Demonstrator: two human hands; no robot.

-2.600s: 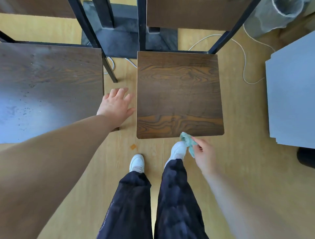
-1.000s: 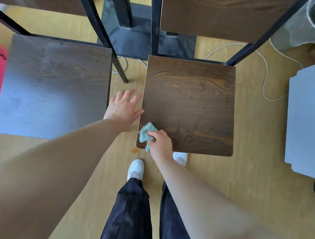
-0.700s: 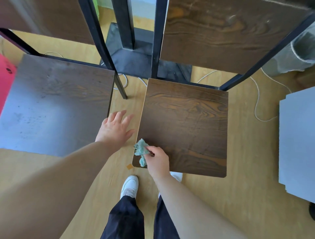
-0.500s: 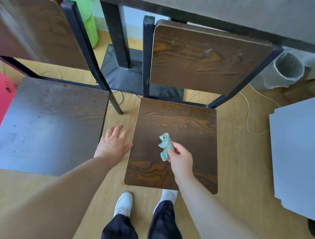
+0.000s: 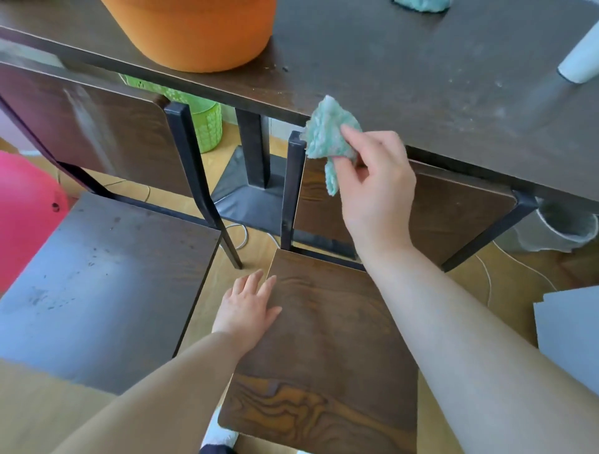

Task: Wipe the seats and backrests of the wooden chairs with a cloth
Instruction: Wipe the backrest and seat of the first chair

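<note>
While the right hand (image 5: 372, 181) is pinching the green cloth (image 5: 327, 136) at the top left corner of the backrest (image 5: 453, 214), just under the worktop (image 5: 421, 64) edge, the left hand (image 5: 248, 308) is lying flat, fingers straight, on the left edge of the seat (image 5: 324, 356).

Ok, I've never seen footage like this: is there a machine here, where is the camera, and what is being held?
No machine: these are a person's two bare hands, filmed by one wide camera worn on the head, looking forward and down. The right hand pinches a green cloth up by the top corner of the backrest of the chair in front, close to the table edge; whether it touches the wood is hard to tell. The left hand rests flat, fingers straight, on the left edge of that chair's seat. A second chair stands to the left. On the table sit an orange tub and a second cloth at the picture's top edge.
</note>
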